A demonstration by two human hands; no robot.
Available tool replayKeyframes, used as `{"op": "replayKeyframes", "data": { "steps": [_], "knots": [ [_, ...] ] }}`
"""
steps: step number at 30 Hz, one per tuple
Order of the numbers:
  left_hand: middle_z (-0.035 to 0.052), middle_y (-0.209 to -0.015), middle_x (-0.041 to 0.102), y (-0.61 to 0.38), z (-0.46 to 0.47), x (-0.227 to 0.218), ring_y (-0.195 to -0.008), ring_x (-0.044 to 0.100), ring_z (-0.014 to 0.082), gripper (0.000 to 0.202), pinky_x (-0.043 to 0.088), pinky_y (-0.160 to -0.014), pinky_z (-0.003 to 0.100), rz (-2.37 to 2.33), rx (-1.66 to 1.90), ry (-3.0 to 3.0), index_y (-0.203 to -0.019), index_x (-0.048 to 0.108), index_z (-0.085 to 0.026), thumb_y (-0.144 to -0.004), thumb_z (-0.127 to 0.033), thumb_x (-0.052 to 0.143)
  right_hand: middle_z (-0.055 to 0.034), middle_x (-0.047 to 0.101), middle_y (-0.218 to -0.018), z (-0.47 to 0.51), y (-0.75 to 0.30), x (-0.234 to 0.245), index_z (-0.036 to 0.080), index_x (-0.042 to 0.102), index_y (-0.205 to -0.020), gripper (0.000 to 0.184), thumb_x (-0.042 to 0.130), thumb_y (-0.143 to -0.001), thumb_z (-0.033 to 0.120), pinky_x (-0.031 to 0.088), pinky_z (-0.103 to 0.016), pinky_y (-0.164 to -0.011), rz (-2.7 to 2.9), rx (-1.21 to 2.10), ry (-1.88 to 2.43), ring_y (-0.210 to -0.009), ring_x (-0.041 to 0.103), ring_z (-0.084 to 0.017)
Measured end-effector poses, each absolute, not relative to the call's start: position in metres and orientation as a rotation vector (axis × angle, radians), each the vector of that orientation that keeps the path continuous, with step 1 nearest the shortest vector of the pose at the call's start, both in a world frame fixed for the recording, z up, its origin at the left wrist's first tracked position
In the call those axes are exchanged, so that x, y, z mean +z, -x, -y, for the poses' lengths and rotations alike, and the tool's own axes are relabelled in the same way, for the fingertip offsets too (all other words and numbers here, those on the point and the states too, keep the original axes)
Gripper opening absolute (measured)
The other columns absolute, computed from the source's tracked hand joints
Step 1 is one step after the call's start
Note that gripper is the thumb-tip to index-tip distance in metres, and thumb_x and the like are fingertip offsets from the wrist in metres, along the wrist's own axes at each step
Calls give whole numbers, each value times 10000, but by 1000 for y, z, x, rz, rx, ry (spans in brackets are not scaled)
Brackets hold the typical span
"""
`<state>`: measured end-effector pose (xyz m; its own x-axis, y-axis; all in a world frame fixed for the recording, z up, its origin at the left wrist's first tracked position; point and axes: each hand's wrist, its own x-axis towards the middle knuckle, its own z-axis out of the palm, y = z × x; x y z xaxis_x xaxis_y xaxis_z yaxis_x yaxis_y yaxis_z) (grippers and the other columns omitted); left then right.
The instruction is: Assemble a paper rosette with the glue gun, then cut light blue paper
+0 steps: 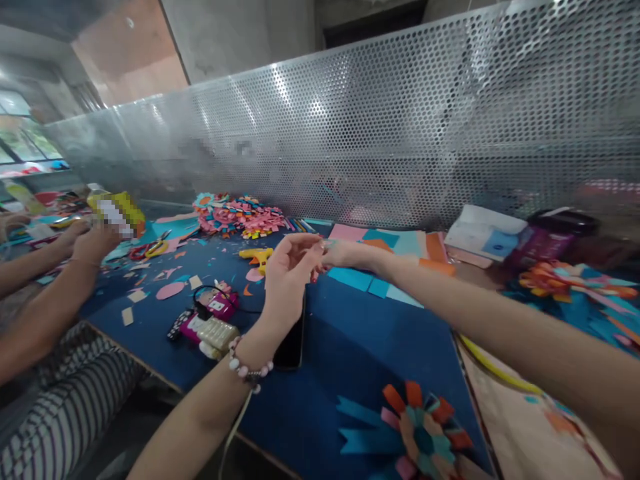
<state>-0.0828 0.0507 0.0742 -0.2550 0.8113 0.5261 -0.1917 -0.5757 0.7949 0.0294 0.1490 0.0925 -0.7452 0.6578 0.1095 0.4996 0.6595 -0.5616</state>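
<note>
My left hand [289,270] is raised over the middle of the blue table, its fingers curled in toward my right hand [341,255]. The fingertips of both hands meet, and whatever lies between them is too small or hidden to make out. Just left of my left hand lies a yellow glue gun [257,255], partly covered by it. Below my left wrist a dark phone [291,348] rests on the table. Behind and beneath my right hand are sheets of coloured paper [353,279]. Nearer to me sits a paper rosette [425,433] with orange and blue loops and blue tails.
A heap of paper flowers [240,217] stands by the perforated metal screen [370,133]. Red-handled scissors [143,252], paper scraps and a purple power strip [220,307] lie to the left. A co-worker's arms [65,287] reach in there. A tissue pack [483,233] is at right.
</note>
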Motion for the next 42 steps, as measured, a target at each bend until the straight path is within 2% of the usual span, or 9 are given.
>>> {"op": "replayKeyframes", "data": {
  "steps": [4,9,12,15,19,22,26,35,42],
  "knots": [
    [-27,-636,570,82,-45,76,-481,502,62,142,394,-415,160,-753,1664,-1416,-784,644,-186,-715,-257,746,-37,686,-886,-131,-110,81,157,674,-970,205,610,-852,313,516,-345,-721,2586,671,1086,-775,641,-196],
    [4,-714,642,68,-37,68,-513,551,76,126,438,-454,171,-849,1282,-1579,-784,663,-182,-732,-265,741,-104,663,-1067,-57,-194,48,188,665,-1060,260,505,-868,261,467,-435,-875,2496,534,1268,-984,611,-270],
    [18,-680,655,56,-32,61,-567,623,119,144,468,-477,185,-954,870,-1643,-840,659,-171,-776,-292,702,-119,593,-1108,-15,-209,30,178,624,-1063,255,429,-917,254,462,-436,-901,2440,385,1161,-1046,552,-241],
    [35,-695,673,46,-28,54,-596,649,142,167,503,-500,208,-989,648,-1651,-872,651,-165,-806,-317,667,-101,510,-1209,12,-205,18,207,589,-1025,168,465,-924,256,449,-436,-924,2423,364,1140,-1141,460,-231],
    [29,-708,684,45,-26,50,-629,659,147,185,533,-553,224,-1039,613,-1638,-904,648,-179,-812,-339,662,-91,403,-1343,27,-193,14,208,580,-922,103,598,-858,288,440,-449,-934,2452,479,1131,-1248,329,-274],
    [29,-745,694,48,-26,52,-692,677,151,197,533,-607,220,-1086,646,-1646,-929,645,-187,-811,-344,669,-96,387,-1359,26,-187,11,202,583,-908,108,636,-825,247,395,-493,-972,2490,526,1120,-1266,298,-293],
    [27,-760,698,49,-25,55,-685,666,150,203,527,-638,239,-1090,561,-1697,-933,648,-199,-823,-370,652,-78,384,-1365,20,-185,7,208,596,-888,109,642,-795,173,379,-500,-975,2531,623,1104,-1280,283,-297],
    [31,-822,703,45,-21,51,-715,680,169,182,540,-667,260,-1054,473,-1737,-946,648,-215,-837,-359,625,-57,393,-1352,19,-183,3,220,601,-849,80,642,-806,168,367,-532,-957,2512,697,1172,-1255,294,-301],
    [19,-767,711,39,-16,43,-670,680,163,136,528,-586,214,-1078,427,-1713,-931,650,-222,-837,-313,614,-58,364,-1376,24,-183,-1,209,585,-837,95,600,-816,117,384,-503,-990,2450,633,1148,-1286,257,-291]
  ]
}}
